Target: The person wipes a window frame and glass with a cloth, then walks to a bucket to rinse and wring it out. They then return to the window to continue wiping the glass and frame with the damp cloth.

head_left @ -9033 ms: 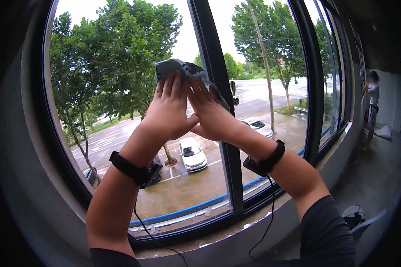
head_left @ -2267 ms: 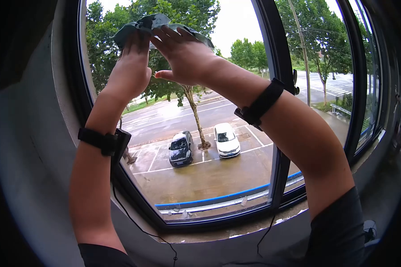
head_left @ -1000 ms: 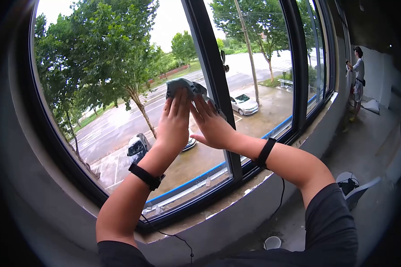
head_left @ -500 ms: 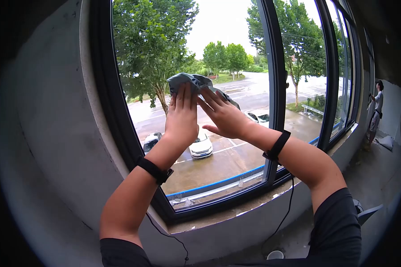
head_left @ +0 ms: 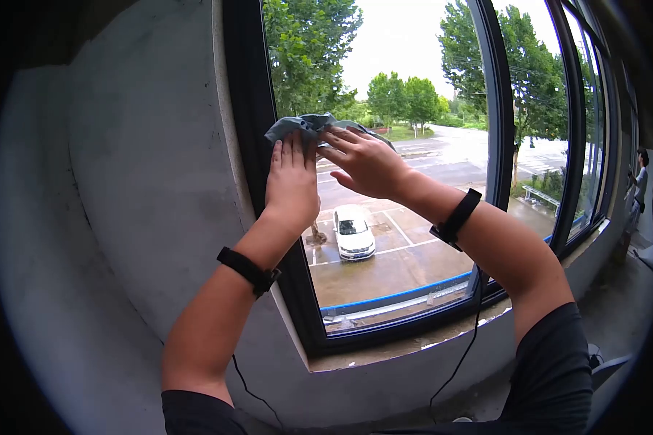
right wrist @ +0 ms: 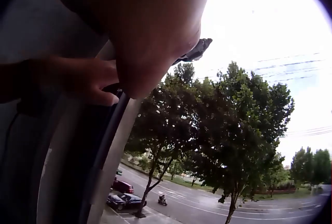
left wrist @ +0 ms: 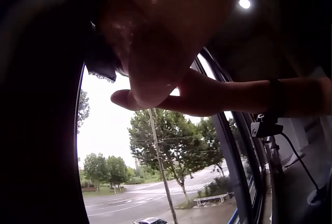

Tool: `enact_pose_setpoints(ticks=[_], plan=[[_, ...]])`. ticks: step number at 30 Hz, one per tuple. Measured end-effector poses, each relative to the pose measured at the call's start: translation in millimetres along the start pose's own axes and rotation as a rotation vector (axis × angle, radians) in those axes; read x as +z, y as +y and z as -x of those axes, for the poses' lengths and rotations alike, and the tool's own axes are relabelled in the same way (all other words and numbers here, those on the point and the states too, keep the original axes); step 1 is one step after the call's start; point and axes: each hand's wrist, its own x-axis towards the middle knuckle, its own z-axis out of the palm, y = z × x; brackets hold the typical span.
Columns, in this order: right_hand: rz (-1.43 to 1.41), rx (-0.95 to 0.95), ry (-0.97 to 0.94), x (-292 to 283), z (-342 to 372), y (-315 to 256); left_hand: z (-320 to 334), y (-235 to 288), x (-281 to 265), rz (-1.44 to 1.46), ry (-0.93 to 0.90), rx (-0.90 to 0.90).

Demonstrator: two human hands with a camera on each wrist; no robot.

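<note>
A grey-green cloth (head_left: 297,127) with dark marks lies flattened under both hands at the left side of the window pane (head_left: 421,239), overlapping the dark frame (head_left: 257,94) there. With fingers straight and pointing up, my left hand (head_left: 292,181) presses the cloth's left part. My right hand (head_left: 374,165) lies across its right part, fingers extended toward the left hand and thumb held apart below. In the left wrist view, a bit of dark cloth (left wrist: 101,68) shows past the left hand (left wrist: 155,53). The right wrist view has the cloth's edge (right wrist: 198,51) beyond the right hand (right wrist: 150,37).
A grey wall (head_left: 152,159) adjoins the frame at left. Below runs a rough sill (head_left: 384,351) with chipped edges. Black cables hang from both wrist straps. More window panes continue right, where another person (head_left: 638,185) stands at the far end. Outside is a white car (head_left: 353,233).
From beside the middle upright a second ago, both hands have slid the cloth left across the pane to the left frame. Earlier, they held it higher on the glass. The head view has turned left.
</note>
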Motion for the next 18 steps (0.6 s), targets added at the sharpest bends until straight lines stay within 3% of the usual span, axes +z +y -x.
enact_pose_setpoints(ticks=[10,12,18], plan=[[0.020,0.090,0.051,0.7,-16.0,14.9,-30.1,-8.7,-6.0,0.048,0.034,-0.056],[0.001,0.101,0.022,4.0,-20.0,19.8,-38.5,-12.5,-4.5,0.075,0.127,-0.056],[-0.062,0.107,0.111,23.6,-31.0,35.3,-54.6,-20.4,-9.8,0.105,0.075,-0.088]])
